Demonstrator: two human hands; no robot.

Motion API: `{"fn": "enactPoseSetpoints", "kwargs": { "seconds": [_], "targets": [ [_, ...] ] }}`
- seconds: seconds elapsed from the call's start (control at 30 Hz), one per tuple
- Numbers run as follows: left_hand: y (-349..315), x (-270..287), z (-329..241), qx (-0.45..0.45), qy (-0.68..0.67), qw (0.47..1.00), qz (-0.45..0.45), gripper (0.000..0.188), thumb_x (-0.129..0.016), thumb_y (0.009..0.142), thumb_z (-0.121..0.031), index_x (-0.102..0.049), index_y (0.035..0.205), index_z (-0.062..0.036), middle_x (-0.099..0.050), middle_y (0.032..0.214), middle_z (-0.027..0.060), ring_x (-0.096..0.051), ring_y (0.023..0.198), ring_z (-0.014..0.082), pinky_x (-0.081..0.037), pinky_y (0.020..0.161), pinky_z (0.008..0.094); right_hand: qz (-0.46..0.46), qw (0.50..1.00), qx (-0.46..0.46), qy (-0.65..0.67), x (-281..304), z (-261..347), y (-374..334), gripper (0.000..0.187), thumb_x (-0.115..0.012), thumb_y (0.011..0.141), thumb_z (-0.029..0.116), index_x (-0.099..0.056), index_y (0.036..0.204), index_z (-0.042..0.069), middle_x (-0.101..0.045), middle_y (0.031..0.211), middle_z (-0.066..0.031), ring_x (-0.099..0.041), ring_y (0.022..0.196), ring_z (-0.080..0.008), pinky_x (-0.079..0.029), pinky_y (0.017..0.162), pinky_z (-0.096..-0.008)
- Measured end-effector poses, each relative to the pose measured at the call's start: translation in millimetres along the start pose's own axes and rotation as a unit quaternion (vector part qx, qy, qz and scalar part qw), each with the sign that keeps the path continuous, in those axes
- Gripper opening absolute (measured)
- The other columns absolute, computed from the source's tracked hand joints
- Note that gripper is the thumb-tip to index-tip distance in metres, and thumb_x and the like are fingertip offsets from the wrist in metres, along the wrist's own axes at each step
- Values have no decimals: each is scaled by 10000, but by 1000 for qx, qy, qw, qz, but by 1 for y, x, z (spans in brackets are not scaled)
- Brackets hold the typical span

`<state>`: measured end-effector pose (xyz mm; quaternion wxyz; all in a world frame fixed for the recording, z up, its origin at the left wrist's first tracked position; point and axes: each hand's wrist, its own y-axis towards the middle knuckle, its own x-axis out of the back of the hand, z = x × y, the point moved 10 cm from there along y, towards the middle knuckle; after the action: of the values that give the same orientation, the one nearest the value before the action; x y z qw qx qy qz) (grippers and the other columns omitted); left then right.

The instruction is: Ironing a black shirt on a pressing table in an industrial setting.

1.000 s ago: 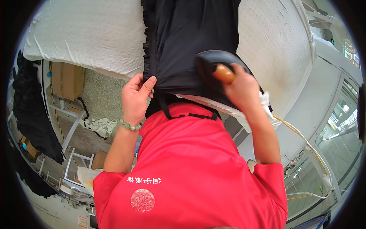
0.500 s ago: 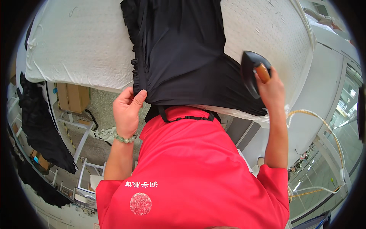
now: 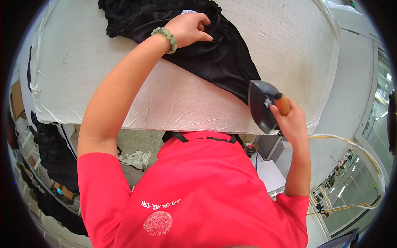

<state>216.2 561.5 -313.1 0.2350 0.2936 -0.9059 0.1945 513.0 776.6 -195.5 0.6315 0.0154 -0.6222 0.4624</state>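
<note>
A black garment (image 3: 219,62) of thin, shiny cloth lies slantwise over the padded white ironing table (image 3: 182,95), gathered into folds at its far left. Over those folds is my left hand (image 3: 186,29), its thumb and forefinger apart and the other fingers curled partly out of sight. A small white label (image 3: 189,12) shows just beyond its knuckles. My right hand (image 3: 292,122) is closed round the brown handle of a dark iron (image 3: 261,105). The iron is over the table's near right part, beside the garment's near end; whether it touches the cloth I cannot tell.
A pale hose (image 3: 351,142) with a yellowish cord loops down at the right, beside my forearm. Dark cloth (image 3: 56,157) hangs at the lower left, near a small cardboard box (image 3: 62,190). White cloth (image 3: 136,159) lies below the table's near edge.
The garment has shifted away from the table's near edge and bunched up at the far left. My left hand has reached far forward from its near edge. The iron has come nearer and slightly left.
</note>
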Motion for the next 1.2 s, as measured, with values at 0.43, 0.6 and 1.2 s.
{"fn": "enactPoseSetpoints", "kwargs": {
  "seconds": [0.43, 0.6, 1.2],
  "targets": [
    [33, 33, -1, -4, -28, 999, 28, 264, -688, 953, -197, -715, 1128, -1, -756, 975, 118, -711, 858, 216, -553, 810, 339, 77, 900, 342, -258, -79, 203, 73, 430, -714, 853, 202, -554, 1214, 33, -729, 804, -194, -721, 722, -409, -578, 665, -518],
    [41, 34, -5, 19, -13, 999, 28, 275, -681, 960, -208, -720, 1142, -6, -761, 997, 127, -718, 876, 218, -555, 819, 334, -115, 963, 179, -164, 37, 133, 164, 351, -681, 957, 338, -651, 1139, 39, -734, 889, -217, -714, 812, -425, -562, 730, -508],
    [-58, -30, -182, -74, -95, 984, -129, 335, -778, 903, -267, -603, 858, 14, -550, 737, 197, -548, 675, 331, -461, 642, 404, -251, 965, -14, -72, 143, -223, 208, 369, -702, 944, 328, -699, 1044, -26, -710, 922, -187, -690, 896, -352, -518, 811, -441]
  ]
}}
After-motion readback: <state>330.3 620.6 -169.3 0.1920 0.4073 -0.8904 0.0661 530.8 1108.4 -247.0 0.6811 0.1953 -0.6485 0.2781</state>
